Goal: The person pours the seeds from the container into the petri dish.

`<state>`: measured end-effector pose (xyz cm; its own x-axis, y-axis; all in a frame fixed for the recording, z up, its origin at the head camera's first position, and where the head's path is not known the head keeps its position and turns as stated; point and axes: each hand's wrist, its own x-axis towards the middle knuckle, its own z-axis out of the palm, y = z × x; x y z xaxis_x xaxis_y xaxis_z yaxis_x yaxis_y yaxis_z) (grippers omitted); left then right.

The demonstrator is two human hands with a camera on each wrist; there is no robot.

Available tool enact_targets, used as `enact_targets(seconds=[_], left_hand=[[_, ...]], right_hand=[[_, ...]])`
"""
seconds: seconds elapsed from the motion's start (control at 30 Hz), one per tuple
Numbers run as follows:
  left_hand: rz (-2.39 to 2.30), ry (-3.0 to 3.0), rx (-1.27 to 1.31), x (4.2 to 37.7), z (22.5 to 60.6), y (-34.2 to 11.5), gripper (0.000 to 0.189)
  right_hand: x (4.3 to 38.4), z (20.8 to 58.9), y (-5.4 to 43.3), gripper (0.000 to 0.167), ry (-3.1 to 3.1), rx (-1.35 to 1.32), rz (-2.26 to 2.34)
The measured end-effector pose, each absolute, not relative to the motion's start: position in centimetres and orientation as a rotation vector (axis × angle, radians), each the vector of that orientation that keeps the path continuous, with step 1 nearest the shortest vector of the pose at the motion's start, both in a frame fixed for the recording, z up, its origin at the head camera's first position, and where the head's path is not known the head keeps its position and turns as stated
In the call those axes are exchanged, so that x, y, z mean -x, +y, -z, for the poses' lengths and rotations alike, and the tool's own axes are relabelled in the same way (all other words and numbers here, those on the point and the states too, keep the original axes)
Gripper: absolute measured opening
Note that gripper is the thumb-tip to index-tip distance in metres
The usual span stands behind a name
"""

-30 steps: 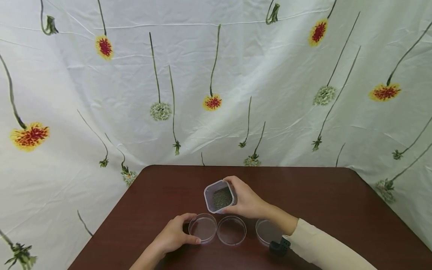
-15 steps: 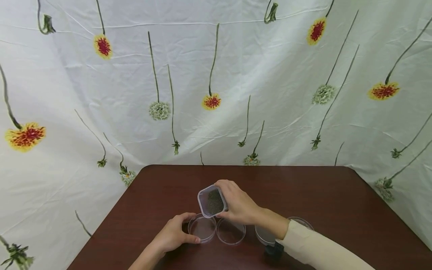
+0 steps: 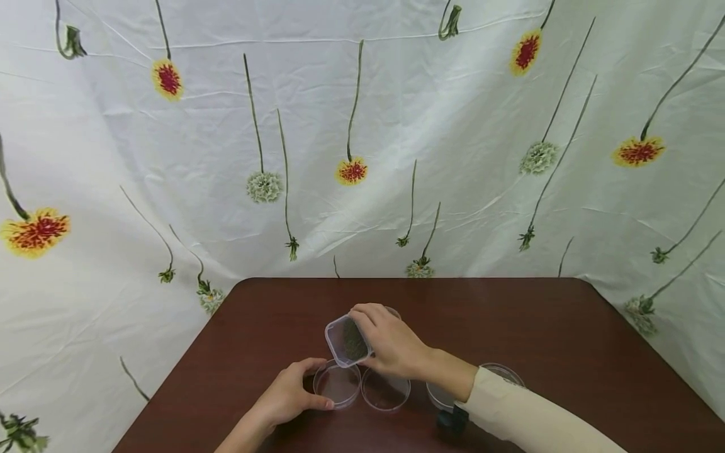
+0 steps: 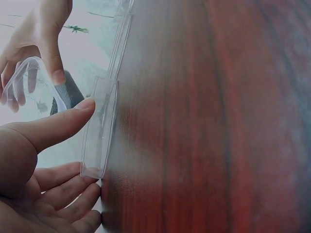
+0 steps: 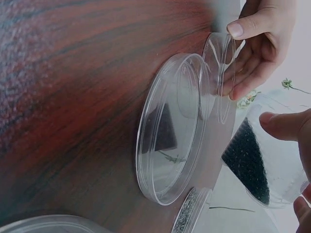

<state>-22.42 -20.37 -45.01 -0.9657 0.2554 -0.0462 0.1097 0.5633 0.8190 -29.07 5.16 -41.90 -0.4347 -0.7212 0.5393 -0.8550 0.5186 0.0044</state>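
Pinching the tilted tub, my right hand hangs near the dish my left hand clasps; pouring seems next, needing gentle tipping.

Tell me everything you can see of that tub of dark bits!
The tub looks like clear plastic, with an open, rounded-square mouth, a thin rim and no lid. Fine dark grains fill part of it. It's tipped, mouth toward the leftmost dish, raised off the table in the grip of the right hand. In the head view its lower corner overlaps that dish's rim; contact is unclear.
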Motion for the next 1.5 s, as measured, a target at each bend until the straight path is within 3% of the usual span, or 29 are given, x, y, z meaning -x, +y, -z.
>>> enact_targets(seconds=[0.53,1.5], left_hand=[[-1.361,2.618,-0.277,22.5,45.0,-20.5,0.082],[-1.372,2.604,-0.305,22.5,44.9,-20.3,0.080]], right_hand=[[29.1,42.1,4.7,0.090,-2.233,-1.367,-0.148],[28.8,41.9,4.0,0.079,-2.247,-1.358,0.106]])
